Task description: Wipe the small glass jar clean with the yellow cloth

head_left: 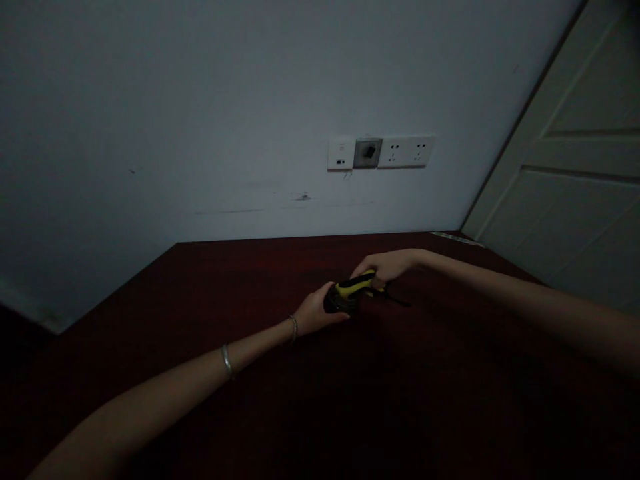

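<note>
My left hand (316,309) comes in from the lower left and is closed around a dark rounded object (339,301), thumb and fingers on either side of it. My right hand (387,265) reaches in from the right, its fingers wrapped over a yellow-and-black handled tool (356,285). The tool's left end meets the dark object, and I cannot tell whether the two are joined. A thin black piece, like a strap or blade, sticks out to the right below my right hand. Dim light hides the finer details.
Both hands are over a dark red tabletop (240,273) that runs back to a pale wall (225,120). Sockets and switch plates (405,152) sit low on that wall. On the right stands a white panelled door (575,200), and a thin pale strip (457,237) lies at the table's back right.
</note>
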Demonstrator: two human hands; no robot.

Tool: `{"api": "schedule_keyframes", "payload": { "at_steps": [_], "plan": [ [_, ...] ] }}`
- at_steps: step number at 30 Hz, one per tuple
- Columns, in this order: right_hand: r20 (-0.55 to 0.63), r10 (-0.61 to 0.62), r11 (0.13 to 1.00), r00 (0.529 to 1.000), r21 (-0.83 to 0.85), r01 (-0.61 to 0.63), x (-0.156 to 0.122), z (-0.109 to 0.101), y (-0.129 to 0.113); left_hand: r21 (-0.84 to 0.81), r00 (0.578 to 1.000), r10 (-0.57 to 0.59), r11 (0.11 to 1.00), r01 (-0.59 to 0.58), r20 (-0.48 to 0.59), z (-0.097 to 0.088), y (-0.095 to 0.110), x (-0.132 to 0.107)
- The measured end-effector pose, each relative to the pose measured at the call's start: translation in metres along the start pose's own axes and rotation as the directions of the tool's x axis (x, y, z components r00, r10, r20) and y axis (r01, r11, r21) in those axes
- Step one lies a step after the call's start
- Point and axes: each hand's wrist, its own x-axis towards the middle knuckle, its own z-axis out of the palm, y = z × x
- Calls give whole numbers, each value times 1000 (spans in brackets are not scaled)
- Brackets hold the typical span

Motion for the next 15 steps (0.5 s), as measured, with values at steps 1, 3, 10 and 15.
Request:
{"api": "schedule_keyframes", "payload": {
  "at_steps": [1, 3, 10, 15],
  "plan": [
    [-46, -8, 996, 999, 89, 12, -5, -2, 6, 3, 1000, 2, 1000, -2, -6, 0, 0, 0],
    [-191, -13, 967, 982, 249, 61, -14, 0, 17, 14, 1000, 3, 1000, -3, -25, 0, -1, -1],
    [-508, 91, 709, 857, 637, 302, -13, 50, 37, -1, 1000, -21, 1000, 21, -19, 4, 3, -3],
    [-552, 190, 505, 812, 764, 402, -1, 74, 36, -20, 1000, -12, 1000, 11, -17, 5, 8, -6]
  ]
}}
